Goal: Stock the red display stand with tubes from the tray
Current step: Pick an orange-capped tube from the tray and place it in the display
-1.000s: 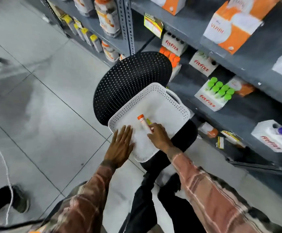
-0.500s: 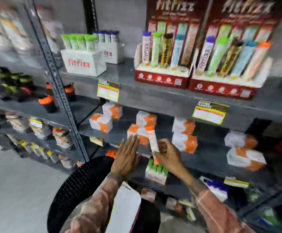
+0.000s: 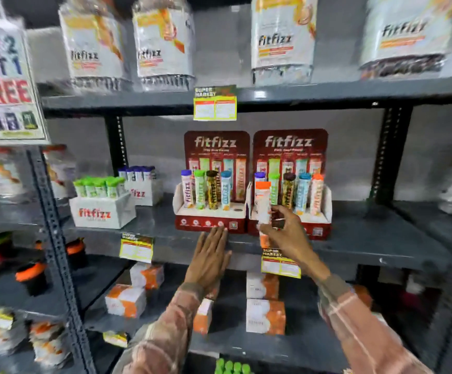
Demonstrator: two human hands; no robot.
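Note:
Two red fitfizz display stands sit side by side on the middle shelf. The left stand (image 3: 210,222) holds several upright tubes, and its rightmost hole (image 3: 237,210) is empty. The right stand (image 3: 317,230) has a full row of tubes. My right hand (image 3: 286,233) grips an orange-capped white tube (image 3: 263,203), held upright in front of the gap between the two stands. My left hand (image 3: 211,255) is flat and open, fingertips at the shelf edge just below the left stand. The tray is out of view.
White fitfizz boxes with green-capped tubes (image 3: 102,209) and purple-capped tubes (image 3: 141,188) stand left of the stands. Large tubs (image 3: 162,41) fill the shelf above. Orange-and-white cartons (image 3: 265,315) lie on the shelf below. Yellow price tags (image 3: 280,261) hang from the shelf edges.
My view swung up from the tray to the shelf. My right hand lifted the orange-capped tube out of the tray up to the red stands; my left hand rose to the shelf edge.

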